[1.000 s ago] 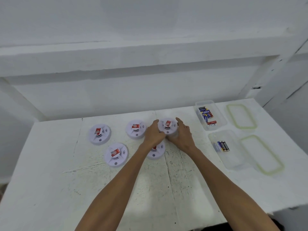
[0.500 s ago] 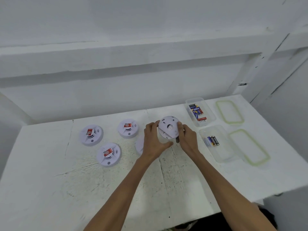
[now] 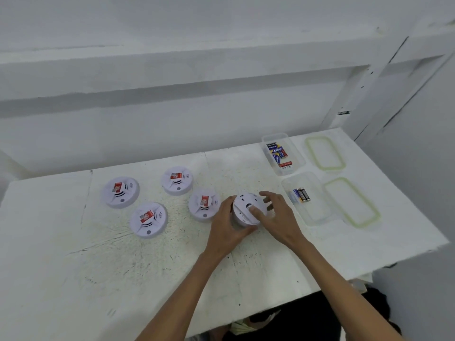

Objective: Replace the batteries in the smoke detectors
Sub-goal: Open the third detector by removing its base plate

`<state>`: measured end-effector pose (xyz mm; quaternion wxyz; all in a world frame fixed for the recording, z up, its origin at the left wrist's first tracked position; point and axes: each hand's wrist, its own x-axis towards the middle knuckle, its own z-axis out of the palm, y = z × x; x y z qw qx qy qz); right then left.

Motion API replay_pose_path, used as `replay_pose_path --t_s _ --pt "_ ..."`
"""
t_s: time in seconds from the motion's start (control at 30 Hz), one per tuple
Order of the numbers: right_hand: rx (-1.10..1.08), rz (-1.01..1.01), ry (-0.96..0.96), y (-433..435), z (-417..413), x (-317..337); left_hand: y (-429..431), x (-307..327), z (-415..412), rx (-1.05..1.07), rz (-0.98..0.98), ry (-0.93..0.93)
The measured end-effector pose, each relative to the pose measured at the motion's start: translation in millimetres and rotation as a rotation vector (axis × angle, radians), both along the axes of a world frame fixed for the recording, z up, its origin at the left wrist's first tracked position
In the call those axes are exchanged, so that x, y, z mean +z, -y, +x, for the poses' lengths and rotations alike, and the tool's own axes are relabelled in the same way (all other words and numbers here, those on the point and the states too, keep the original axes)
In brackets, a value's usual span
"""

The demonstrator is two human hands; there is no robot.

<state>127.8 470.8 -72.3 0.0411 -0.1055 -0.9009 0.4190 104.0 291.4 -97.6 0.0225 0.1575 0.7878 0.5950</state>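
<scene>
The held smoke detector (image 3: 246, 209) is turned back side up, right of the middle of the white table (image 3: 123, 267) and tilted a little toward the person. I cannot tell whether its lower edge rests on the surface. The left hand (image 3: 225, 226) grips it from 8 o'clock, with the fingers curled round the left rim and the thumb tucked against the near edge. The right hand (image 3: 279, 219) comes in from 4 o'clock. Its thumb lies on the white back beside a small dark opening and its fingers arch over the far right rim, so it holds the unit too, though more loosely.

Take the held unit as the centre of the dial. At 9 o'clock, just beside the left knuckles, lies the closest face-up detector (image 3: 203, 204), red label upward. At 10 o'clock sits the far detector (image 3: 177, 180). Farther out are the left detector (image 3: 120, 191) at 9 o'clock and the front detector (image 3: 148, 219) near 8 o'clock. All four lie flat and apart from one another.

At 3 o'clock, near the right fingertips, stands the near container (image 3: 317, 217) — clear, open, with a few dark batteries (image 3: 300, 195) side by side at its far left end. At 1 o'clock is the far container (image 3: 274, 137), also open, holding a loose heap of blue and red batteries (image 3: 278, 153). To the right of each container a clear lid with a green seal lies flat: the near lid (image 3: 350, 203) and the far lid (image 3: 324, 152).
</scene>
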Motion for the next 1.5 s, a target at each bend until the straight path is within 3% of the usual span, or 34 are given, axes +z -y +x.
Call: replay_pose_path --t_s 0.13,0.67,1.07,1.5 --pt "0.065 0.052 -0.074 6.5 6.1 -7.5 -2.4 -9.0 3.7 0.008 -0.001 0.014" --pt "0.139 0.088 -0.077 6.1 -2.9 -2.7 -2.3 -22.0 2.3 0.031 -0.065 -0.026" --pt "0.257 0.210 0.120 1.7 -14.8 9.3 -15.4 -32.6 -1.7 -0.003 -0.198 -0.174" --pt "0.245 0.032 0.195 5.5 -12.8 8.9 -12.1 -34.8 -6.7 0.048 -0.226 -0.140"
